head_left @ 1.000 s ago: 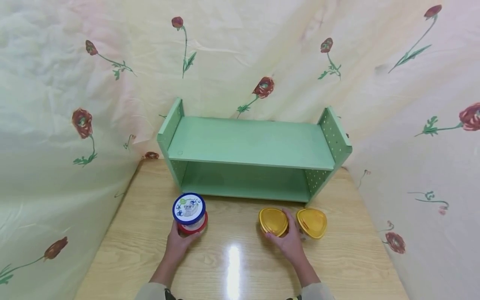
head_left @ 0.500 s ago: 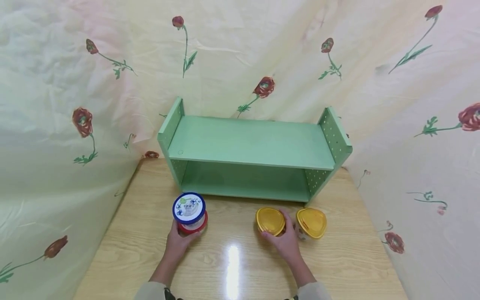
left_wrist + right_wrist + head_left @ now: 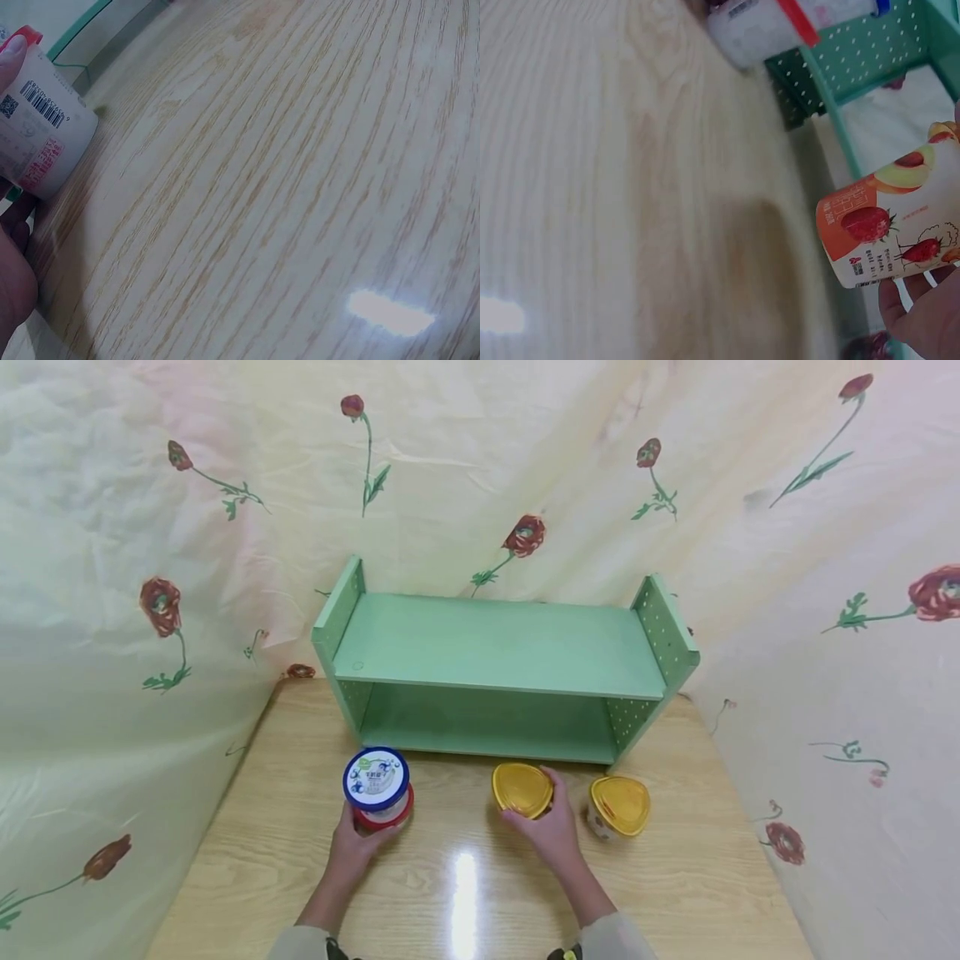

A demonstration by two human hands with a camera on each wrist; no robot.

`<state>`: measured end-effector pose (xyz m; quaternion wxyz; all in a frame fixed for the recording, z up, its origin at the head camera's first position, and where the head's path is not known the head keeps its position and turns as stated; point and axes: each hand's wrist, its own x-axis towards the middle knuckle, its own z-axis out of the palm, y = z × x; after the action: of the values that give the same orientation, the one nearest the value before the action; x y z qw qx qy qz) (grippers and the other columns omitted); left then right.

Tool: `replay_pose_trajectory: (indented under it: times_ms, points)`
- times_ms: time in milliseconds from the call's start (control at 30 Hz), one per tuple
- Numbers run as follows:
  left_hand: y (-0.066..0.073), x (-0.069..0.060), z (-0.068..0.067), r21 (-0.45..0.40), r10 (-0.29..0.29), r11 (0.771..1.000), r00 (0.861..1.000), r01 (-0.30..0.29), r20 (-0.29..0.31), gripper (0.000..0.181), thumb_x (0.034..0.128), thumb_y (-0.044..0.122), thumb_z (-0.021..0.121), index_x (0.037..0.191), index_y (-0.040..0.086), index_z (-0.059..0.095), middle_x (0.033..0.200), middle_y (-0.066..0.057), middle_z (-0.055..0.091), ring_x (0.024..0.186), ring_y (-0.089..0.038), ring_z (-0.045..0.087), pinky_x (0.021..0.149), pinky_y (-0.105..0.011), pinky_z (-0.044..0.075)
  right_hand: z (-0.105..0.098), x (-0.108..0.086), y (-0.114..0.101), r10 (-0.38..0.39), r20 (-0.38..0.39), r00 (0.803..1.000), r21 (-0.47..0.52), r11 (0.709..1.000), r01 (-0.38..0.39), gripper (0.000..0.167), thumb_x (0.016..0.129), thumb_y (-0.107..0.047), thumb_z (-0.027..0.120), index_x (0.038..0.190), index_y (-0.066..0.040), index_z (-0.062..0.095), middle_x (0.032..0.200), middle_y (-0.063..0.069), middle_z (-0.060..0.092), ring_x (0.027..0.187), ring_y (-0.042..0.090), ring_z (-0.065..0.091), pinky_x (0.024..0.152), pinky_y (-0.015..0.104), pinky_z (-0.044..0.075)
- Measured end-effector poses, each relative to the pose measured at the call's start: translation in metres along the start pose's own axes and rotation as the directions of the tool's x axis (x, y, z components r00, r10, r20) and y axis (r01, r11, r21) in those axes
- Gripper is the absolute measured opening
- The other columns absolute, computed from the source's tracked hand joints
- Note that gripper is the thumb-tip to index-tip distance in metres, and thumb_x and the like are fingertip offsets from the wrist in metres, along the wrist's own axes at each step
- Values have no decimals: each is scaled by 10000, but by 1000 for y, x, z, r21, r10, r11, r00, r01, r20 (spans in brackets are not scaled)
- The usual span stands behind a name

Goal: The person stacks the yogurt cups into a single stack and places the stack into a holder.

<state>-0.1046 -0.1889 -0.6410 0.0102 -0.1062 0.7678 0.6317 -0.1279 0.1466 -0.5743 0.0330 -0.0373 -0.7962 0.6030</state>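
Observation:
On the table's left, a tub with a blue-rimmed lid [image 3: 376, 779] is stacked on a tub with a red lid [image 3: 402, 814]. My left hand [image 3: 356, 847] grips the lower tub, thumb at its red rim; its barcoded white wall [image 3: 45, 120] shows in the left wrist view. A cup with a yellow lid [image 3: 522, 790] is in my right hand [image 3: 552, 833], thumb and fingers round its sides. Its fruit-printed wall [image 3: 892, 221] appears in the right wrist view, where it looks raised over the table with a shadow beneath. Another yellow-lidded cup [image 3: 621, 806] stands to the right of this hand.
Behind the tubs and cups stands a green two-level shelf [image 3: 495, 643] with perforated side panels. The wooden table [image 3: 465, 852] carries a bright light reflection near its front. Flower-printed cloth [image 3: 450, 460] hangs at the back and both sides.
My right hand has moved left and slightly back with the yellow-lidded cup, widening the gap to the other cup. The left hand and its stacked tubs stay in place.

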Motion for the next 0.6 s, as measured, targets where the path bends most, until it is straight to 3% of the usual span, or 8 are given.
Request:
replay_pose_trajectory:
  times_ms: [233,600]
  points:
    - [1,-1,0,11,15,1000,1000,-15,-1,1112,787,283,884,1610,129,152,1610,-171,288,1481,-380,258,1194,-569,229,14,3,-33,-24,53,998,60,998,21,1002,680,-101,946,1483,-140,348,1342,183,517,1148,350,581,866,393,584]
    - [1,-2,-1,-2,64,998,998,-64,6,1083,796,262,879,1604,120,172,1598,-185,302,1482,-378,255,1205,-557,208,44,5,-90,-113,81,990,102,989,105,989,656,-162,963,1447,-143,370,1333,149,505,1140,332,578,875,404,582]
